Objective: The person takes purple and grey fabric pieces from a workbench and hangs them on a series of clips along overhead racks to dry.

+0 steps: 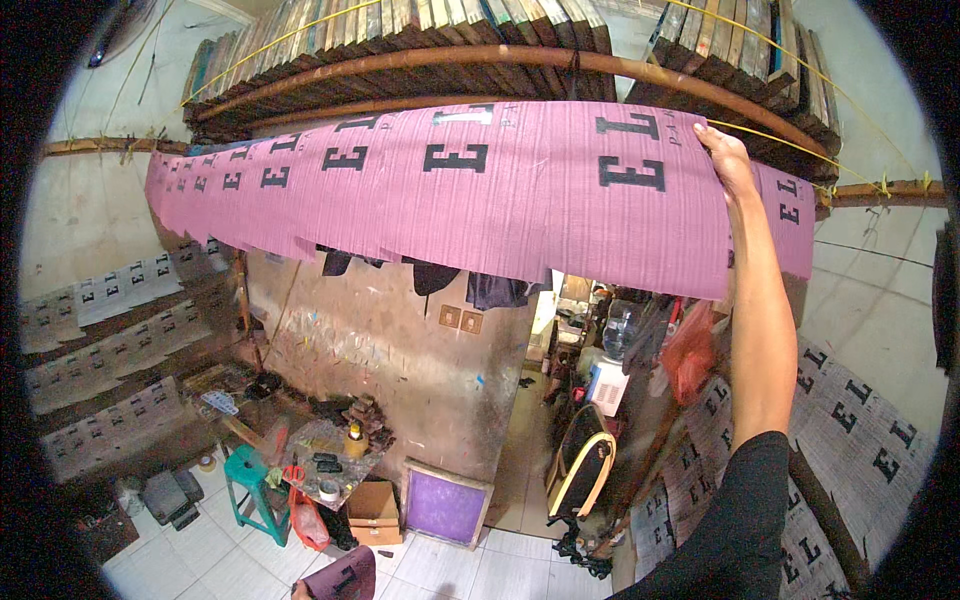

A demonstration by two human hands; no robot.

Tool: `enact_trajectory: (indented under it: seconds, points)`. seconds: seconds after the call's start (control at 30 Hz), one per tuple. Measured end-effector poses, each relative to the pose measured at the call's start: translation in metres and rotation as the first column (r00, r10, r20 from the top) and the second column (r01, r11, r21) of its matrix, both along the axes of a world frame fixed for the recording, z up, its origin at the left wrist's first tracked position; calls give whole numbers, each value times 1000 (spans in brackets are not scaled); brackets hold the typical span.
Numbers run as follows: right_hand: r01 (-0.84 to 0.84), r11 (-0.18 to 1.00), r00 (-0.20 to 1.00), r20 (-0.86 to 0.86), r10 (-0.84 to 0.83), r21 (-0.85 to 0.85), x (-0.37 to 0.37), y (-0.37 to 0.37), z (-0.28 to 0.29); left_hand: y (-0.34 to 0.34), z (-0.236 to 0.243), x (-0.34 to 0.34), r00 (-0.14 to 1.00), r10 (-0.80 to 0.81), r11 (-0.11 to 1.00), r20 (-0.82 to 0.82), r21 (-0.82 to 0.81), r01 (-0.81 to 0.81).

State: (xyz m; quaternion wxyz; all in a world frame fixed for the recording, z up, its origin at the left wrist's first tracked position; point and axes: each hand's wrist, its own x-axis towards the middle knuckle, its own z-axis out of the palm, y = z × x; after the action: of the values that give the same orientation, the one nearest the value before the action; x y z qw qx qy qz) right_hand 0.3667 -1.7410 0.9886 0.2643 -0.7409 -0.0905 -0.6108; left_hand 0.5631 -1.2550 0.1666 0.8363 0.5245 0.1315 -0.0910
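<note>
A long row of pink sheets (520,215) with large black printed letters hangs high up, the sheets overlapping one another. My right hand (728,160) is raised at the top edge of a sheet near the right end, with its fingers closed on that edge. The right arm crosses in front of the last pink sheet (790,215). At the lower edge, only a bit of my left hand (302,592) shows, gripping another pink printed sheet (345,575) that curves; most of that hand is out of the picture.
Wooden frames (420,30) are stacked overhead on a rail. Grey printed sheets (860,410) hang on both sides. Below are a cluttered table (320,440), a green stool (250,490), a cardboard box (374,510), a purple framed screen (446,505) and a water dispenser (608,385) past a doorway.
</note>
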Motion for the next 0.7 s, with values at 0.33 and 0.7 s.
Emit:
enact_trajectory:
  seconds: [0.33,0.7]
  points:
    - [-97,989,995,5,97,114,27,1,17,-7,-19,-29,1000,30,999,-1,-39,-30]
    - [68,992,801,587,-117,105,23,69,-242,17,3,-82,970,34,990,242,127,-66]
